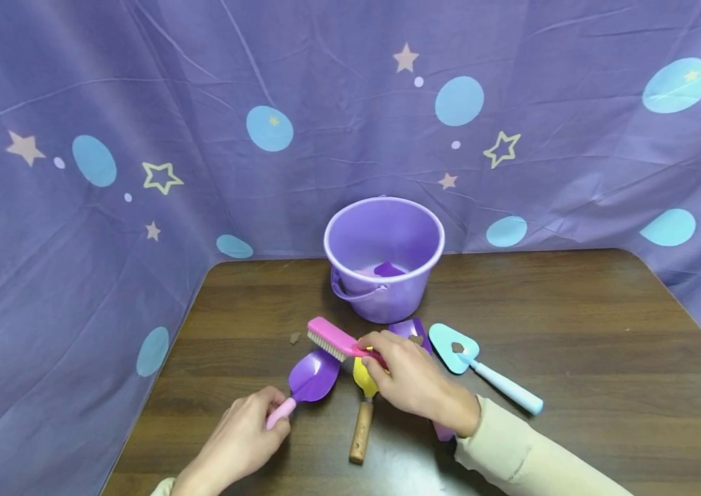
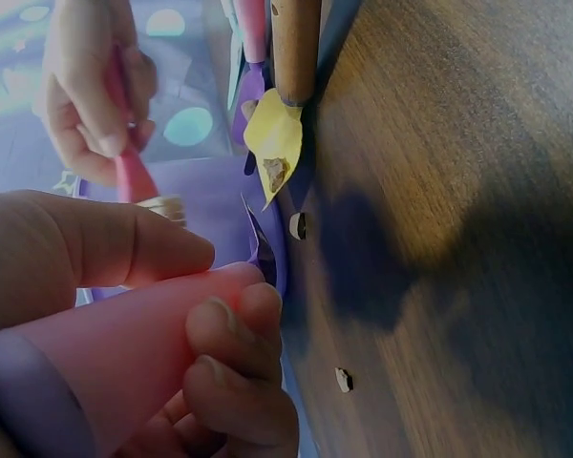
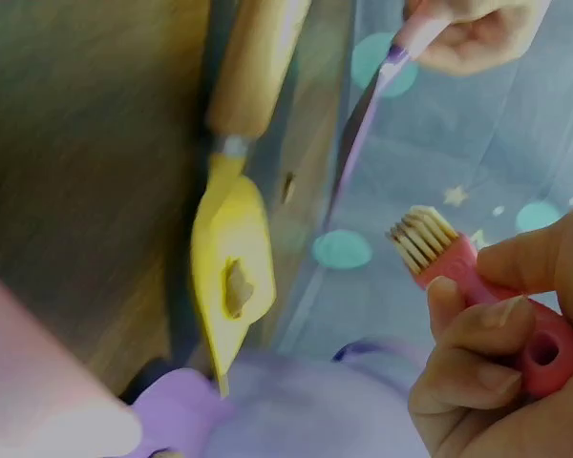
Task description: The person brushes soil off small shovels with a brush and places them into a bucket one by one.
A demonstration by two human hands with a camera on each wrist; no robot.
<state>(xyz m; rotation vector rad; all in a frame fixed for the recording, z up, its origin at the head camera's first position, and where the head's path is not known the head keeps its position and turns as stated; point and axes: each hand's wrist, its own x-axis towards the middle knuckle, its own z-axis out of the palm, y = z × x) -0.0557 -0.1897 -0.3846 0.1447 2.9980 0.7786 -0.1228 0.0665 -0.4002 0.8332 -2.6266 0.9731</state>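
Note:
My left hand [image 1: 243,432] grips the pink handle of a toy shovel with a purple blade [image 1: 314,377], which is held tilted above the table. In my right hand [image 1: 415,380] is a pink brush [image 1: 333,335] with pale bristles, pinched by its handle; its head is close beside the shovel blade in the head view. Below the right hand lies a yellow trowel [image 1: 360,432] with a wooden handle, and a brown bit [image 3: 237,286] rests on its blade. A second purple shovel [image 1: 409,331] is partly hidden by the right hand and forearm.
A purple bucket [image 1: 387,300] stands at the back, with something dark purple inside. To the right lies a light blue trowel [image 1: 508,389] carrying a brown bit. Small brown pieces [image 2: 344,380] lie on the wooden table [image 1: 604,344]. A patterned purple curtain [image 1: 350,83] hangs behind.

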